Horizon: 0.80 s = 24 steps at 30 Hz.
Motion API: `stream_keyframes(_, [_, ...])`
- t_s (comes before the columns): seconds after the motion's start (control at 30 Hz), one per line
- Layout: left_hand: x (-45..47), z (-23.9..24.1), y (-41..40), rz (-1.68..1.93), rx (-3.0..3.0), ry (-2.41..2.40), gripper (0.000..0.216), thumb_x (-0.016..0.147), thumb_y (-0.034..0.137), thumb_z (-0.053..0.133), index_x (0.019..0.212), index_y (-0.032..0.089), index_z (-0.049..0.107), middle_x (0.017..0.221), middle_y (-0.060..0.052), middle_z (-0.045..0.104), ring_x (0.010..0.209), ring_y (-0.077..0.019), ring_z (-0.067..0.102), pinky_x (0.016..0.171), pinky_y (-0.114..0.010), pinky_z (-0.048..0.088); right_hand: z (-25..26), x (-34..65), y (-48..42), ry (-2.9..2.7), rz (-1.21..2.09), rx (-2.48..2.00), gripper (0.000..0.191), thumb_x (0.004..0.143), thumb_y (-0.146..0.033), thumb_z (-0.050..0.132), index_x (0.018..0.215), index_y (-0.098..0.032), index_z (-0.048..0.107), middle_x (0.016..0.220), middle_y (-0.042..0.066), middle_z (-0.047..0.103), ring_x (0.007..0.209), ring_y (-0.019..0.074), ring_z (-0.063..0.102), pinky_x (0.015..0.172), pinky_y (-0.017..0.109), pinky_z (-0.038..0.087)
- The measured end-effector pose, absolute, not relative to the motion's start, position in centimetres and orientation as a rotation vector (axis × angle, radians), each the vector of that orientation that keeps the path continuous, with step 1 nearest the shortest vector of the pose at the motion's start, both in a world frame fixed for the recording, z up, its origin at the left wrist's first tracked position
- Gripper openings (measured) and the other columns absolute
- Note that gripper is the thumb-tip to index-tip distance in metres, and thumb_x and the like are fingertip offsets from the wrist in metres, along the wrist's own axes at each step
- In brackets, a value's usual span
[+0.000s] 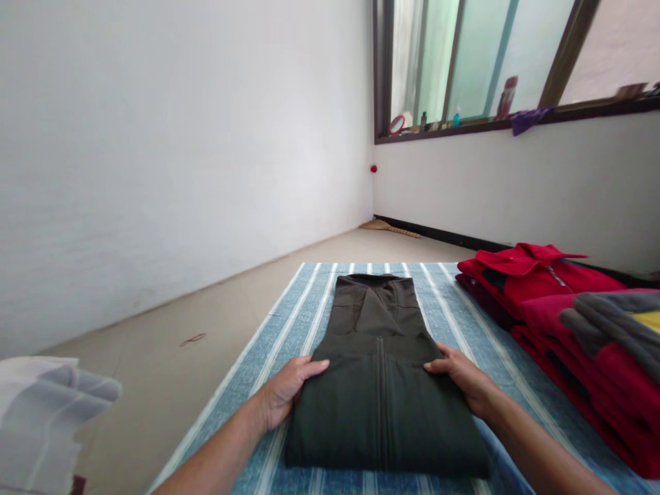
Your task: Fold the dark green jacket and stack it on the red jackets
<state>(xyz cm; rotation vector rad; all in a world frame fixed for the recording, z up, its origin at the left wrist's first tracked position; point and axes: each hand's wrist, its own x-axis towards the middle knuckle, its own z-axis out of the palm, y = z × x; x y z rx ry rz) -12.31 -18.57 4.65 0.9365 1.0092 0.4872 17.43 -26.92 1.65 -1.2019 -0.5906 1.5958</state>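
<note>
A dark green jacket [355,405] with a zipper down its middle lies on the blue and white striped cloth [289,330]. Its lower part is folded up over the rest, and the collar end points away from me. At the left edge of the fold, my left hand [289,388] grips the jacket, thumb on top and fingers hidden underneath. My right hand [460,377] holds the opposite edge the same way, its thumb pressed on the fabric.
Folded red clothes [531,268] are stacked on the right of the cloth, a grey and yellow piece [619,323] on top nearer me. White fabric [41,412] hangs at the lower left. Walls and a window [474,62] with small items on its sill stand beyond.
</note>
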Motion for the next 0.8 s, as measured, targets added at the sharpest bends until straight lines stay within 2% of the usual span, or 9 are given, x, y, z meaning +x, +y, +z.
stream_keyframes(0.1, [-11.9,4.6,-17.6,0.527,1.064,1.166,0.036,0.062,0.043,0.077,0.077,0.013,0.066,0.072,-0.008,0.072,0.075,-0.0254,0.068,0.07,-0.033,0.052,1.8,17.3,-26.8,-0.585,1.57,-1.234,0.069,0.064,-0.011,0.06,0.13,-0.014,0.042,0.083,0.006,0.072,0.069,0.0239,0.068,0.064,0.036,0.053])
stream_keyframes(0.23, [-11.2,4.3,-16.6,0.599,1.166,1.228,0.029,0.059,0.034,0.078,0.074,0.013,0.065,0.067,-0.005,0.071,0.069,-0.0244,0.068,0.064,-0.032,0.052,1.8,17.3,-26.6,-0.6,1.495,-1.284,0.074,0.064,-0.013,0.061,0.134,-0.016,0.037,0.081,0.005,0.072,0.068,0.0243,0.068,0.062,0.036,0.054])
stream_keyframes(0.37, [-11.0,4.4,-16.9,0.687,1.14,1.091,0.026,0.06,0.025,0.075,0.082,0.014,0.064,0.076,-0.005,0.073,0.072,-0.0227,0.068,0.072,-0.034,0.052,1.9,17.3,-26.7,-0.629,1.447,-1.338,0.076,0.064,-0.015,0.063,0.135,-0.018,0.034,0.078,0.003,0.071,0.064,0.0235,0.067,0.059,0.035,0.053])
stream_keyframes(0.47, [-11.1,4.6,-17.2,0.688,1.122,1.01,0.032,0.06,0.027,0.077,0.087,0.014,0.063,0.084,-0.007,0.073,0.079,-0.0243,0.069,0.079,-0.036,0.052,2.0,17.3,-26.8,-0.654,1.395,-1.368,0.079,0.064,-0.016,0.065,0.135,-0.019,0.031,0.072,0.0,0.069,0.061,0.0223,0.066,0.056,0.033,0.052])
stream_keyframes(0.6, [-11.1,4.5,-17.0,0.678,1.19,1.106,0.037,0.058,0.031,0.078,0.087,0.014,0.062,0.085,-0.008,0.072,0.083,-0.0268,0.068,0.08,-0.037,0.051,1.9,17.2,-27.0,-0.696,1.313,-1.465,0.078,0.067,-0.021,0.066,0.135,-0.017,0.029,0.068,-0.002,0.066,0.063,0.0211,0.065,0.056,0.031,0.052])
stream_keyframes(0.73, [-11.8,3.8,-16.4,0.851,1.506,1.351,0.053,0.056,0.032,0.079,0.103,0.014,0.06,0.087,-0.008,0.071,0.081,-0.027,0.067,0.078,-0.036,0.052,0.8,17.9,-27.7,-0.985,0.95,-1.679,0.066,0.076,-0.033,0.061,0.133,-0.017,0.034,0.076,0.001,0.066,0.07,0.0213,0.065,0.063,0.032,0.052])
stream_keyframes(0.8, [-12.9,3.3,-16.5,0.923,1.755,1.405,0.051,0.064,0.035,0.074,0.109,0.015,0.06,0.094,-0.009,0.069,0.083,-0.0258,0.067,0.079,-0.035,0.053,-0.1,18.6,-28.8,-1.165,0.672,-1.763,0.053,0.08,-0.034,0.054,0.128,-0.017,0.043,0.088,0.005,0.067,0.076,0.0215,0.065,0.067,0.033,0.052])
